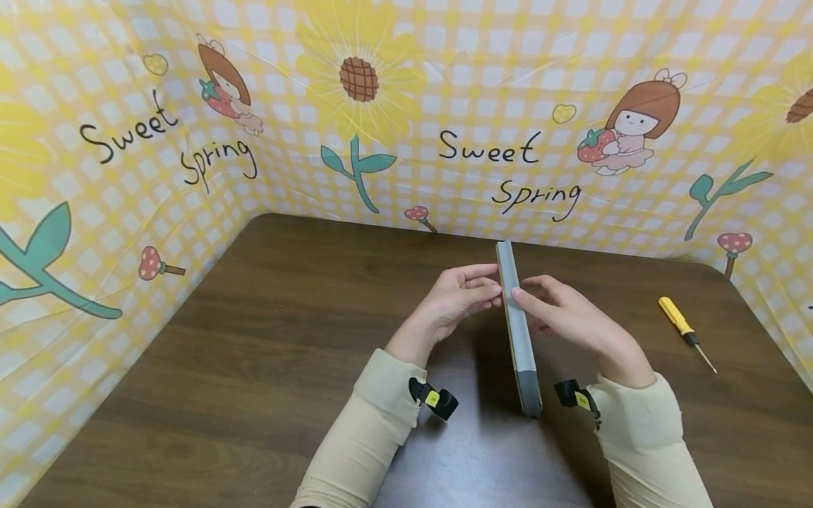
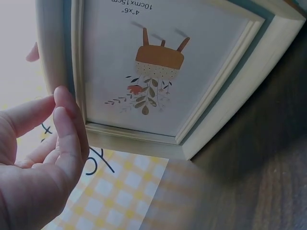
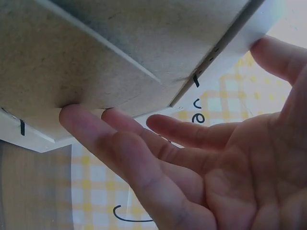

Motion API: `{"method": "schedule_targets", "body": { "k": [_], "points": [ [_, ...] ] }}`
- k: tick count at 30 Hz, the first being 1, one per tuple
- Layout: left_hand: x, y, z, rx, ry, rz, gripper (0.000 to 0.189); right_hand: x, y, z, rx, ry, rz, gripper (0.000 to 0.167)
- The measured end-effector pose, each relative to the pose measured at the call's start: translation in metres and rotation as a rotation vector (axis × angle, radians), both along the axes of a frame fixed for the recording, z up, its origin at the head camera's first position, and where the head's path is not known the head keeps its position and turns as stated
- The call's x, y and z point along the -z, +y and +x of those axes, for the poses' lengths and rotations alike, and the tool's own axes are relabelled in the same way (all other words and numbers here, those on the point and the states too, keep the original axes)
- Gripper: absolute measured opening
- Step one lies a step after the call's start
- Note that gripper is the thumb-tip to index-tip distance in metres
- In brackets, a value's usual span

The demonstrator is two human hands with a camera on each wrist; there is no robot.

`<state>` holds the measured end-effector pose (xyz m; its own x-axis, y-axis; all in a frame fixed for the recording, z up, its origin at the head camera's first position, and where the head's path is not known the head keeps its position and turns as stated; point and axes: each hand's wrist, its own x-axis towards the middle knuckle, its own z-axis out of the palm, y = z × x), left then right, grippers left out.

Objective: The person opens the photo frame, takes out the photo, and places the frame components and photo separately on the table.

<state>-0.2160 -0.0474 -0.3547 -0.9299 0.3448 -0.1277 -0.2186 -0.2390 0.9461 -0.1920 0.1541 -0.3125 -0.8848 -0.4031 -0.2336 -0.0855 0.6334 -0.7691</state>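
A picture frame (image 1: 516, 324) is held on edge above the wooden tabletop, its blue-grey side facing up in the head view. Its front (image 2: 129, 67) has cream moulding around a print of a potted plant, upside down in the left wrist view. My left hand (image 1: 459, 296) is at the front face, bent fingertips right at the frame's border. On the other side my right hand (image 1: 574, 317) lays its thumb along the blue-grey side, with fingertips against the brown backing board (image 3: 110, 57). Small black tabs (image 3: 195, 80) sit along the back's border.
A screwdriver (image 1: 675, 315) with a yellow handle lies on the table (image 1: 254, 367), to the right of the right hand. Yellow checked cloth (image 1: 406, 169) with printed flowers and lettering stands up along the table's back and sides. A black strap device (image 1: 438, 398) is worn at each wrist.
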Motion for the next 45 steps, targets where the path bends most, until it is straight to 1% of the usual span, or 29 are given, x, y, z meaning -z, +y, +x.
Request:
{"method": "schedule_targets", "body": {
  "k": [4, 9, 11, 14, 21, 26, 28, 31, 34, 38, 45],
  "points": [
    [0.001, 0.001, 0.0, 0.008, 0.004, -0.015, 0.048, 0.0, 0.0, -0.001, 0.0, 0.008, 0.005, 0.069],
    [0.004, 0.002, 0.001, 0.046, 0.032, -0.056, 0.045, -0.001, 0.001, -0.001, 0.007, 0.008, -0.002, 0.066],
    [0.004, 0.002, 0.001, 0.051, 0.038, -0.076, 0.044, -0.001, 0.002, -0.001, 0.011, 0.005, -0.003, 0.065],
    [0.004, 0.002, 0.002, 0.044, 0.037, -0.105, 0.04, -0.002, 0.003, -0.001, 0.013, -0.005, -0.009, 0.066],
    [0.009, -0.003, -0.001, 0.03, 0.044, -0.16, 0.031, -0.001, 0.005, -0.002, 0.013, -0.012, -0.029, 0.063],
    [0.014, -0.006, -0.004, 0.011, 0.023, -0.24, 0.029, 0.0, 0.008, -0.004, 0.013, -0.019, -0.04, 0.06],
    [0.016, -0.007, -0.004, 0.013, 0.015, -0.275, 0.029, 0.0, 0.009, -0.004, 0.013, -0.018, -0.04, 0.058],
    [0.021, -0.007, -0.005, 0.038, 0.0, -0.323, 0.031, 0.001, 0.01, -0.005, 0.014, -0.023, -0.041, 0.058],
    [0.025, -0.005, -0.006, 0.081, -0.026, -0.364, 0.033, 0.001, 0.011, -0.006, 0.008, -0.027, -0.045, 0.058],
    [0.029, -0.003, -0.007, 0.125, -0.065, -0.395, 0.036, 0.001, 0.013, -0.006, 0.002, -0.048, -0.063, 0.059],
    [0.033, 0.0, -0.008, 0.145, -0.091, -0.404, 0.039, 0.0, 0.016, -0.007, 0.012, -0.092, -0.089, 0.058]
  ]
}}
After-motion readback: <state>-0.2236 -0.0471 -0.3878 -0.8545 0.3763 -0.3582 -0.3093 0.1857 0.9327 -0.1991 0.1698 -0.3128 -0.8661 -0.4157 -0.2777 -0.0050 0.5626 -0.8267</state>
